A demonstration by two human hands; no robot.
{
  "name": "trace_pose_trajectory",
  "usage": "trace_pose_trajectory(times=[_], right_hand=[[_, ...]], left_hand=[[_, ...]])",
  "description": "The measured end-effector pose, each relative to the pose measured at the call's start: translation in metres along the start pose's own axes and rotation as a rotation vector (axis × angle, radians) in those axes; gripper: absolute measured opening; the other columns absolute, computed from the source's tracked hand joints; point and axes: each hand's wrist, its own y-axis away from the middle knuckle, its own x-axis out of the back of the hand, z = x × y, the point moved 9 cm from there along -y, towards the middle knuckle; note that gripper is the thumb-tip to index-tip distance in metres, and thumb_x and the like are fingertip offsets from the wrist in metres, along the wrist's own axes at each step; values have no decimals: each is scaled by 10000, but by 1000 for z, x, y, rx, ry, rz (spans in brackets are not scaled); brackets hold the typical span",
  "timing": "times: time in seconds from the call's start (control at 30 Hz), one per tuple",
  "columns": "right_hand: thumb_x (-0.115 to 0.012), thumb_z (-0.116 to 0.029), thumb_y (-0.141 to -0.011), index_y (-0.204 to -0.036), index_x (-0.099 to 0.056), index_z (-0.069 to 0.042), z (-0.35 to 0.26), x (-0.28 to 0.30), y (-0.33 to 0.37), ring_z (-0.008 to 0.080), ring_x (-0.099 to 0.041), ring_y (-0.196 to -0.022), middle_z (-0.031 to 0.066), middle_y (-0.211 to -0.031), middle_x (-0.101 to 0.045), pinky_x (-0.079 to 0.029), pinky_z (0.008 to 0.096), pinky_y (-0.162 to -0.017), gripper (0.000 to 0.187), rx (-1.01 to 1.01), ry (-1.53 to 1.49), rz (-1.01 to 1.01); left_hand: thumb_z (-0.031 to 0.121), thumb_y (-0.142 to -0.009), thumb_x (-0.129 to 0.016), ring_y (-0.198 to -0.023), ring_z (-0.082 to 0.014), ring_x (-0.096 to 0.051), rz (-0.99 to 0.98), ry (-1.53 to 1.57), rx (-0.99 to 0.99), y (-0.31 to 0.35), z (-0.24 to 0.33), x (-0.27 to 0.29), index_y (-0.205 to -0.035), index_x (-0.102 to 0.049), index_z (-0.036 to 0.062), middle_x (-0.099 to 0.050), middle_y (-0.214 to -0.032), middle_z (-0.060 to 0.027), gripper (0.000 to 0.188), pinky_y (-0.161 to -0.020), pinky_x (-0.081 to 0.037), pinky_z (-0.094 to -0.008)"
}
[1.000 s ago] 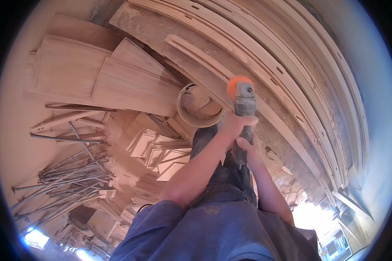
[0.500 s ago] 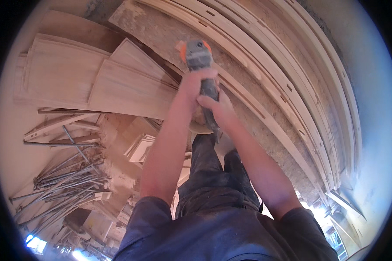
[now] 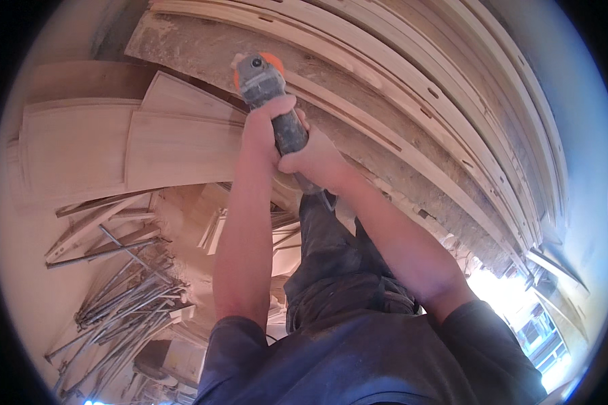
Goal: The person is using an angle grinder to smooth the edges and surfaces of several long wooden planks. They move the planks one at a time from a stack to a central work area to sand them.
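Both my hands hold a grey angle grinder with an orange disc showing at its head. My left hand wraps the body just behind the head, its thumb across the top. Farther back, my right hand is closed round the rear of the body. The disc is over the edge of a long wooden piece lying on a dusty bench; whether it touches the wood I cannot tell. The grinder's head hides most of the disc.
Several long slotted wooden strips lie across the bench to the far right. Flat panels are stacked on the left. Below them lies a heap of metal bars near loose boards. A pale wall stands at the right.
The grinder and both hands have shifted left in the picture, with the grip unchanged. The view has turned too, so the panels and strips sit differently.
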Motion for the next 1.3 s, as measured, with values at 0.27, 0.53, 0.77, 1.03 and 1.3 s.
trace_pose_trajectory(times=[0.27,0.53,0.77,1.03,1.3], right_hand=[[-783,-108,-643,-1220,-526,24,77,46,59,159,-655,-776,72,-937,-646,-538,298,-715,645,-85,-87,102],[-806,-197,-617,-1292,-512,76,154,133,157,256,-687,-964,180,-1050,-683,-539,350,-859,785,-193,-81,222],[-817,-275,-620,-1350,-485,63,231,220,254,376,-707,-1087,266,-1138,-704,-551,402,-940,870,-168,-138,317],[-821,-277,-638,-1312,-504,44,318,310,363,346,-714,-1062,247,-1114,-708,-553,394,-933,812,-153,-248,489],[-817,-199,-634,-1270,-515,37,397,385,440,265,-706,-971,182,-1069,-694,-558,360,-882,741,-79,-507,653]], left_hand=[[160,-844,-705,-676,-278,-666,-11,-118,95,30,-88,-37,-838,-646,-5,-668,-753,-157,176,-687,-559,-398],[180,-862,-690,-703,-288,-664,-82,-239,214,66,-217,-102,-918,-638,-16,-666,-770,-169,210,-710,-556,-404],[151,-876,-662,-719,-309,-645,-196,-318,282,95,-351,-156,-949,-573,20,-637,-783,-173,175,-724,-555,-451],[93,-818,-690,-641,-282,-654,-279,-411,336,140,-497,-233,-1000,-609,-23,-656,-750,-163,231,-644,-562,-412],[93,-814,-725,-634,-274,-658,-397,-554,481,169,-626,-304,-941,-628,-36,-654,-762,-158,206,-632,-572,-402]])
